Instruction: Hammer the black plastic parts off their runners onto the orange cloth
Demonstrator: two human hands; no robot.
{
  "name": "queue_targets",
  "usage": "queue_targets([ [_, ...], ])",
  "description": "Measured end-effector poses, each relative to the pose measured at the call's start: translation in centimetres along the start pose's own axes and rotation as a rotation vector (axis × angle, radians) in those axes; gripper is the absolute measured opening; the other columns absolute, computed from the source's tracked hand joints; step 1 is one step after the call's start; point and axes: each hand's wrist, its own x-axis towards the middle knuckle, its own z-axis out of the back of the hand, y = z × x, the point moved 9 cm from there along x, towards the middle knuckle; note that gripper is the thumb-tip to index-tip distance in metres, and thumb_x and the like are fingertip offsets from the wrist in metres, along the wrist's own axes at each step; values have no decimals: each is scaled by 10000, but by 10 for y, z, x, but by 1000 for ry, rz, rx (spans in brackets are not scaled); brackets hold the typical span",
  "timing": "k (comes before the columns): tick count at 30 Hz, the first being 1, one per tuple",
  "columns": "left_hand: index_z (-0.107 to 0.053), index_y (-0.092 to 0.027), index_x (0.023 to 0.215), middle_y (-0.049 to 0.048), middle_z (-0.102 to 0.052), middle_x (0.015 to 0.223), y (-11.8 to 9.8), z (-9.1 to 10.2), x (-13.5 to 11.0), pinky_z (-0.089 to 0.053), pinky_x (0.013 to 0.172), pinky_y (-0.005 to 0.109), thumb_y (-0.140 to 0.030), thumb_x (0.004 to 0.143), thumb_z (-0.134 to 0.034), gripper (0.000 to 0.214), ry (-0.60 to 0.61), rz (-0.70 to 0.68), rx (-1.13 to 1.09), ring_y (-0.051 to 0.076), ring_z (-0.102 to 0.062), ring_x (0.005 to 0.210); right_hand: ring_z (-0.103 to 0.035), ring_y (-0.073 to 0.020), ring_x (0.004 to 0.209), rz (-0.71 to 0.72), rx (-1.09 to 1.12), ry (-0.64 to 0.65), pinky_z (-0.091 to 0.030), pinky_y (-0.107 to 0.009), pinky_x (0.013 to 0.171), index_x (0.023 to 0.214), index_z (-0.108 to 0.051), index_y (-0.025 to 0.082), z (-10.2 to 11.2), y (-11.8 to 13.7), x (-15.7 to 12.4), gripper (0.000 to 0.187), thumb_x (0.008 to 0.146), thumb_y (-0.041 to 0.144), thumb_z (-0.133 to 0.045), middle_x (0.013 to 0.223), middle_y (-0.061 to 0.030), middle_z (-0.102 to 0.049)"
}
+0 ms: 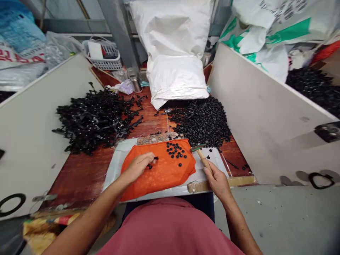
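My right hand [218,180] grips the pale wooden handle of a hammer [204,159]. The hammer's dark head hangs over the right edge of an orange cloth [148,182]. Over the cloth's left part, my left hand [139,165] is closed on a small black plastic part [150,166], whose ends stick out past the fingers. The fingers hide the rest of that part. Several round black caps [176,150] lie loose on the cloth near its top right, between my two hands. Under the cloth is a pale board [117,159].
A tangled heap of black plastic pieces [92,118] lies at the left, and a pile of small black parts [204,122] at the right. A stuffed white sack [177,53] stands behind. Grey-white panels [252,102] flank the red-brown table [87,173]. A basket [106,58] sits at the back left.
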Motion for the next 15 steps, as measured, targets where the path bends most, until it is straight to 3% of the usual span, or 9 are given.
queue_targets([
  [5,-573,-188,684,35,-607,725,3,-4,17,-445,654,281,-390,829,-468,270,11,92,-258,169,-547,713,-683,-287,1221,-1,3,-3,-515,-417,1062,1474,-592,265,-2,-6,1,531,1004,487,-486,1289,-56,-753],
  [9,-533,-194,721,24,-606,744,1,-7,19,-426,653,265,-463,859,-515,303,44,79,-303,155,-525,705,-672,-293,1242,-16,7,3,-510,-413,1069,1483,-584,255,-2,-7,1,548,1006,503,-481,1284,-62,-755],
  [12,-509,-204,750,2,-589,740,-3,-5,20,-400,664,256,-482,920,-475,327,50,31,-95,151,-525,705,-676,-295,1236,-28,-3,6,-509,-412,1067,1479,-590,246,-2,-7,1,550,1007,504,-476,1271,-65,-761],
  [15,-499,-217,744,-10,-573,708,-5,5,24,-343,672,271,-443,970,-415,331,-70,15,280,162,-537,702,-685,-296,1217,-21,-17,3,-511,-416,1061,1485,-586,248,-2,-6,1,550,1007,495,-473,1249,-62,-770],
])
